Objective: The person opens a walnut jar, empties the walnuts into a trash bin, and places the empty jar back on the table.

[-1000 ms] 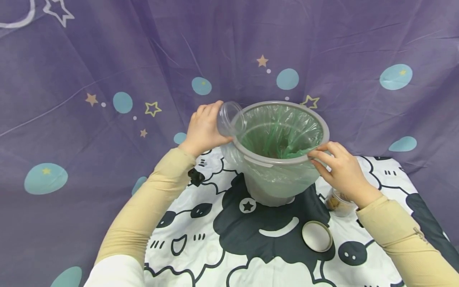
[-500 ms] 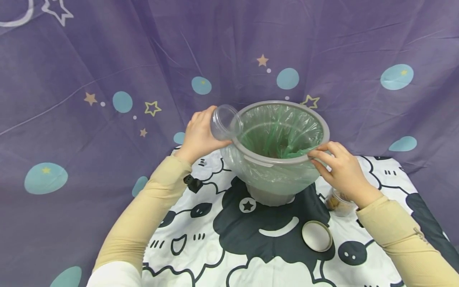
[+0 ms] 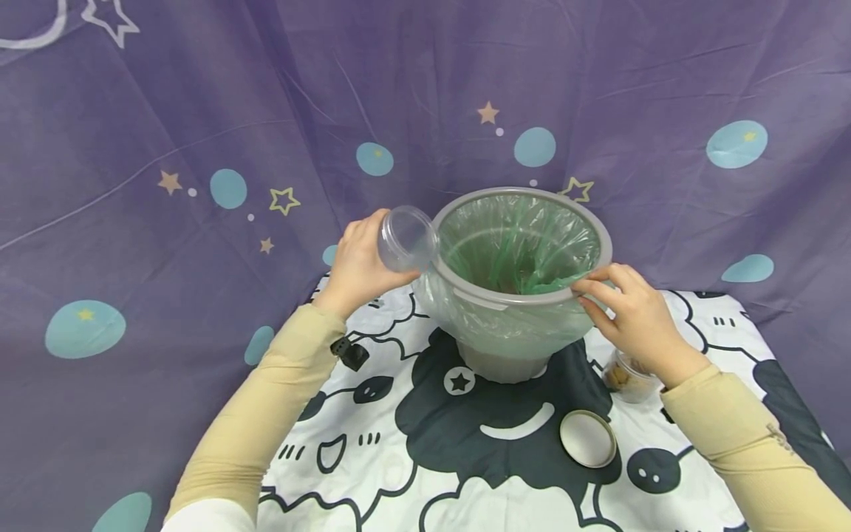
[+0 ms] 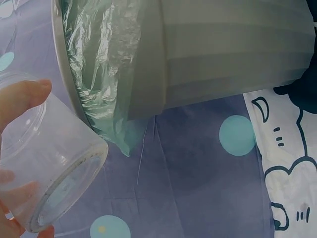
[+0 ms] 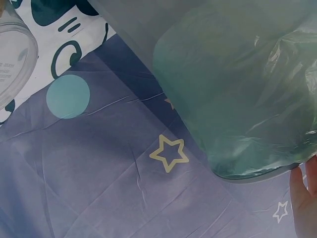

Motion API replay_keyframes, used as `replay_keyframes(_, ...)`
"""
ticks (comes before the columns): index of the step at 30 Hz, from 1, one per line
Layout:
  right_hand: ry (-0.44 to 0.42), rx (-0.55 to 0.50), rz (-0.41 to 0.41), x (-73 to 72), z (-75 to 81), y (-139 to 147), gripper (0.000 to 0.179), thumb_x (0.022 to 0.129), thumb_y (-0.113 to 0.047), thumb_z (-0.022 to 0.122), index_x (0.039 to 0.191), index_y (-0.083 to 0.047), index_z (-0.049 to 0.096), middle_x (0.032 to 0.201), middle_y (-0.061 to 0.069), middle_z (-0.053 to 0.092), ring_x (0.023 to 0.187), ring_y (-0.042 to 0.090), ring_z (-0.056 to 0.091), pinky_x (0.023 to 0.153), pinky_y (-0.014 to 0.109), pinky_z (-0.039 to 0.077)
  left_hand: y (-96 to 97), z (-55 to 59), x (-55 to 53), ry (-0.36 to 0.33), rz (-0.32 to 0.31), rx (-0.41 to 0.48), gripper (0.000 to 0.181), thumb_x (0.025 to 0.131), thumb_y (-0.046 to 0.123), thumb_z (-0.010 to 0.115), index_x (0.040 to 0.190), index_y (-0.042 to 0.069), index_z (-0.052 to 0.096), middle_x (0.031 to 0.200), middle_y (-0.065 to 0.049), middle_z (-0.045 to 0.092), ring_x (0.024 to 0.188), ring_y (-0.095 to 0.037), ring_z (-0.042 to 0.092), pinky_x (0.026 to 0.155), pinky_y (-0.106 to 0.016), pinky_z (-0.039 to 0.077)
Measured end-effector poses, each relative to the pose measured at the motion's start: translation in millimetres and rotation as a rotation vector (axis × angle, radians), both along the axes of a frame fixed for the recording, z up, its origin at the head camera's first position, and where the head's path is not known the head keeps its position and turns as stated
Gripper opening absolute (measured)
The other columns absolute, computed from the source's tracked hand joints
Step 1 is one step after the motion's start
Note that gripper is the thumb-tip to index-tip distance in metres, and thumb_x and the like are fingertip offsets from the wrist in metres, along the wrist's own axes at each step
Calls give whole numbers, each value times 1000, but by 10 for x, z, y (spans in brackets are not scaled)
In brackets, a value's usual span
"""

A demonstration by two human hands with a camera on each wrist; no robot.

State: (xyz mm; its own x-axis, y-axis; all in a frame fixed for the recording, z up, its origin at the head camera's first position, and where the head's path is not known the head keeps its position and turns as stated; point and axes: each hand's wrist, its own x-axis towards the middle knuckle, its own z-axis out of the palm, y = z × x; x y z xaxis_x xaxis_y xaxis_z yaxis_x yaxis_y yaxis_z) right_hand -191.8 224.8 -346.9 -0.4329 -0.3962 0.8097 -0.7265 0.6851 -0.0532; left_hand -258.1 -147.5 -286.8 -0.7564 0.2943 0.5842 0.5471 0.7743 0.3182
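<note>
My left hand (image 3: 359,260) grips a clear plastic jar (image 3: 407,240), tilted sideways just left of the bin's rim. Nothing shows inside the jar (image 4: 64,153) in the left wrist view, where fingers and thumb wrap round it. A grey trash can (image 3: 503,360) stands upright on the cloth, lined with a green plastic bag (image 3: 495,262) folded out over its rim. On the can's front right, my right hand (image 3: 628,314) pinches the rim and bag edge between thumb and fingers. The right wrist view shows only part of that hand (image 5: 304,198), at its right edge.
A second clear jar (image 3: 628,380) with yellowish pieces inside stands right of the can, partly behind my right wrist. A round lid (image 3: 588,439) with a gold rim lies on the black-and-white patterned cloth (image 3: 372,473). Behind hangs a purple curtain (image 3: 425,89).
My left hand has moved left and slightly down with the jar, from over the can's rim to beside it. The right hand has stayed on the rim.
</note>
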Motion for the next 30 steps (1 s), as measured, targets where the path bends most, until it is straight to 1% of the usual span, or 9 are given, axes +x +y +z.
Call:
replay_keyframes(5, 1, -3, -1, -4, -3, 1, 43, 99, -40, 38, 98, -10, 69, 92, 12, 59, 85, 31, 56, 64, 48, 47, -34, -67, 31, -19, 12, 28, 88, 57, 36, 87, 130, 6, 48, 125, -11, 57, 112, -37, 48, 96, -48, 39)
replay_keyframes(11, 3, 0, 1, -10, -6, 0, 43, 99, -40, 39, 98, -10, 69, 92, 11, 59, 84, 31, 56, 63, 47, 46, -59, -158, 84, -33, 43, 59, 91, 55, 35, 88, 132, 6, 48, 124, -12, 57, 110, -36, 49, 93, -49, 40)
replay_keyframes(15, -5, 7, -1, -4, -7, -2, 43, 99, -40, 39, 98, -10, 69, 91, 11, 58, 84, 30, 56, 62, 46, 47, -81, -235, 118, -34, 39, 76, 90, 55, 34, 87, 131, 6, 48, 122, -12, 58, 108, -36, 50, 92, -49, 40)
replay_keyframes(20, -7, 3, -6, -2, -6, -2, 43, 99, -41, 39, 98, -10, 69, 91, 11, 59, 84, 30, 56, 63, 47, 47, -122, -350, 131, -32, 28, 99, 89, 54, 33, 87, 129, 5, 49, 121, -12, 59, 107, -36, 52, 94, -47, 39)
replay_keyframes(25, -6, -3, -10, -4, -8, -1, 43, 99, -41, 39, 97, -10, 69, 91, 11, 59, 85, 30, 56, 63, 47, 47, -143, -456, 161, -81, 46, 127, 92, 53, 30, 89, 131, 5, 48, 122, -12, 58, 109, -36, 50, 93, -47, 39)
replay_keyframes(30, 2, -9, -7, -17, -3, 0, 44, 99, -41, 39, 97, -10, 69, 91, 12, 59, 84, 31, 56, 63, 48, 46, -165, -565, 202, -146, 81, 176, 92, 55, 32, 88, 133, 9, 46, 125, -10, 56, 115, -35, 47, 93, -48, 40)
